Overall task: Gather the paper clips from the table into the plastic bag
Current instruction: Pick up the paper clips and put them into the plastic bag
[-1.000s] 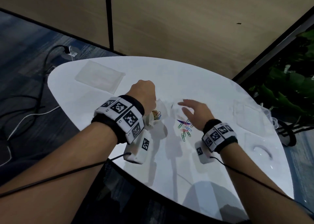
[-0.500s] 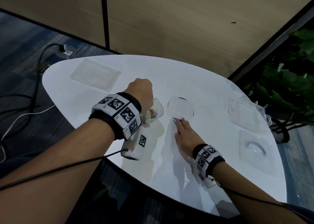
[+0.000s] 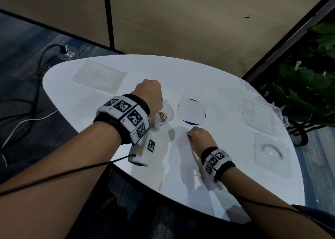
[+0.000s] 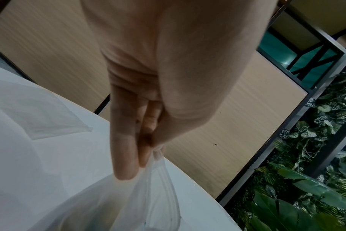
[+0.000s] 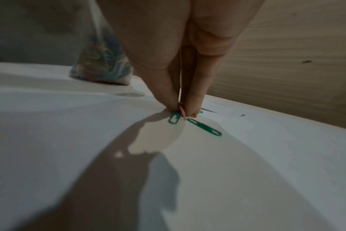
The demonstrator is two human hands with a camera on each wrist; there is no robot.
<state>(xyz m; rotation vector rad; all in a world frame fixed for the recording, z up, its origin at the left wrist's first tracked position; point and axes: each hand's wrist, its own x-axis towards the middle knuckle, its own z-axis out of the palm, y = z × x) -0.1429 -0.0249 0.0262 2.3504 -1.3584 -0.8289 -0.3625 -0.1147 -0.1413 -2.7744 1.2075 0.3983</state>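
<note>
**A:** Beside the plastic bag [image 3: 164,116], on its right, the right hand [image 3: 200,138] is down on the white table [image 3: 226,175]. State?

**B:** Thumb and fingers [image 5: 196,100] are pinched on a red paper clip [image 5: 182,112], tips touching the tabletop. Two green paper clips [image 5: 204,127] lie flat at the fingertips, not held. A bit of a further clip shows behind the fingers.

**A:** Left hand [image 3: 149,95]?

**B:** Clenched on the bag's rim, bag hanging from the fingers [image 4: 126,150] with its base on the table. Judged reason: holding the rim up keeps the mouth open and near, so the drop is short. Coloured clips already sit in the bottom of the bag.

**A:** Orientation of the clips?

**B:** In the right wrist view the longer green clip has its long axis running away from the fingertips, toward the lower right. The shorter-looking one points lower left, one end under the thumb. The red clip is tilted up between the fingertips, lower end at the surface.

**A:** Remainder?

**B:** At least three clips near the bag; the head view hides them under the hand.
</note>
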